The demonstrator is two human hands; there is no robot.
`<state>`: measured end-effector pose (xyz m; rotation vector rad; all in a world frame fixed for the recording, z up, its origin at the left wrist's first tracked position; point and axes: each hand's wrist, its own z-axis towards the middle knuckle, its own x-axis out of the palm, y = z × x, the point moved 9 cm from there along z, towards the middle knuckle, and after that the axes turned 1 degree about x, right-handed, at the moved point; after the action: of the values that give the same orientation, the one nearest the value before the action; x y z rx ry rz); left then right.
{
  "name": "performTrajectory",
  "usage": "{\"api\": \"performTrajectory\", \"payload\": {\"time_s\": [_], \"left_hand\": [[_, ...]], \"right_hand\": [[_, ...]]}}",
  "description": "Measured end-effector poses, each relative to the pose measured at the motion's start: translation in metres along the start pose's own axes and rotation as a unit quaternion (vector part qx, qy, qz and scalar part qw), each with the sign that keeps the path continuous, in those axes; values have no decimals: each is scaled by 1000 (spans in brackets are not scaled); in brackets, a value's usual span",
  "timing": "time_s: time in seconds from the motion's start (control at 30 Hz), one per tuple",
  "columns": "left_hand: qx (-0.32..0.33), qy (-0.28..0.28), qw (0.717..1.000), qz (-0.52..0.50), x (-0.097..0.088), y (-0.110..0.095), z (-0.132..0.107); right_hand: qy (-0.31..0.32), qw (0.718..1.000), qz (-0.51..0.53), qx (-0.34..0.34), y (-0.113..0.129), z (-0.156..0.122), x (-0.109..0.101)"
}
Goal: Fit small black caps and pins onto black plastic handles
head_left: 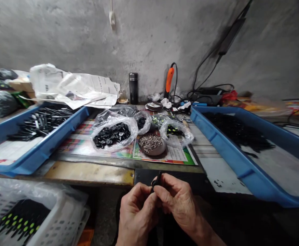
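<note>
Here, the left hand (pixel 136 213) and right hand (pixel 177 205) grip a black part (pixel 157 181) between blue trays (pixel 223 153).

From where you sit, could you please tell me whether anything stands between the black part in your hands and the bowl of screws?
Nothing visible; only the flat bench edge lies between the black part and the bowl.

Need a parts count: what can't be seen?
Head view:
- Black part between the left hand and right hand: fingers hide most.
- Black pieces in the right blue tray: too small to separate.
- Rear plastic bag: front bag hides its contents.
- White plastic crate: bottom edge cuts it off.
</note>
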<state>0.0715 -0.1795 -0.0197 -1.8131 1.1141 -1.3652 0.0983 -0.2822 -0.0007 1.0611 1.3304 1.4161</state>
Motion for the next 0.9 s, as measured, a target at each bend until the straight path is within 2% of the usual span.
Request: {"api": "performTrajectory", "payload": {"time_s": [0.23,0.4,0.57,0.7,0.8,0.9], "left_hand": [[3,1,1000,-5,0,1,0],[-3,13,1000,-3,0,4,4],[4,46,999,14,0,6,9],[2,57,998,18,-1,9,9],[1,67,998,21,-1,12,9],[9,66,998,23,1,12,10]], "right_hand": [[-73,995,-53,-46,5,-3,-6],[-42,999,-12,-22,-4,0,-2],[-47,999,2,-11,-8,3,-5],[-16,1000,15,7,-7,4,-4],[0,1000,-18,13,-5,2,-4],[-27,997,-71,-24,0,1,-8]]}}
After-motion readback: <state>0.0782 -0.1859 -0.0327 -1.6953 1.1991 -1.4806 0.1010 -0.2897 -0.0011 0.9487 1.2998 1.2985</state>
